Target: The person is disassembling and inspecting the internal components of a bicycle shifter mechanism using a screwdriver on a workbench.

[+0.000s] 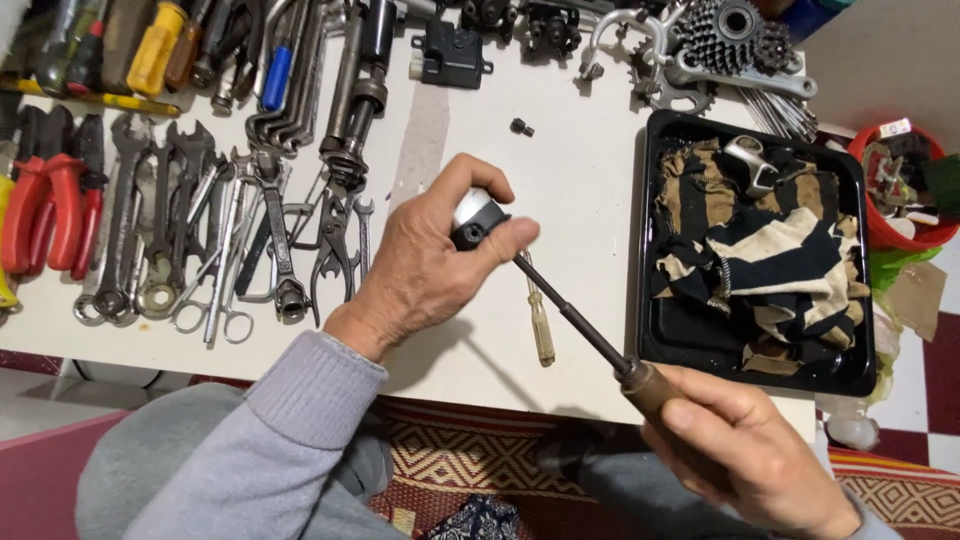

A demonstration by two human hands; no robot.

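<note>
We see a white counter [560, 180] with rows of steel wrenches [190, 220] and a black plastic tray [655, 330] of striped rags. Our right hand [745, 455], fingers wrapped shut, grips the brown wooden-handled screwdriver [600, 345]. Our left hand [425, 265] pinches a small silver-and-black round part [478, 222] above the counter, with the tip in it. Risk: we judge the tip could slip toward the thumb, since the part is unsupported.

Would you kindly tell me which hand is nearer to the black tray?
Right. The right hand grips a screwdriver handle just below the black tray's front edge; the left hand holds a small part farther left, over the table.
</note>
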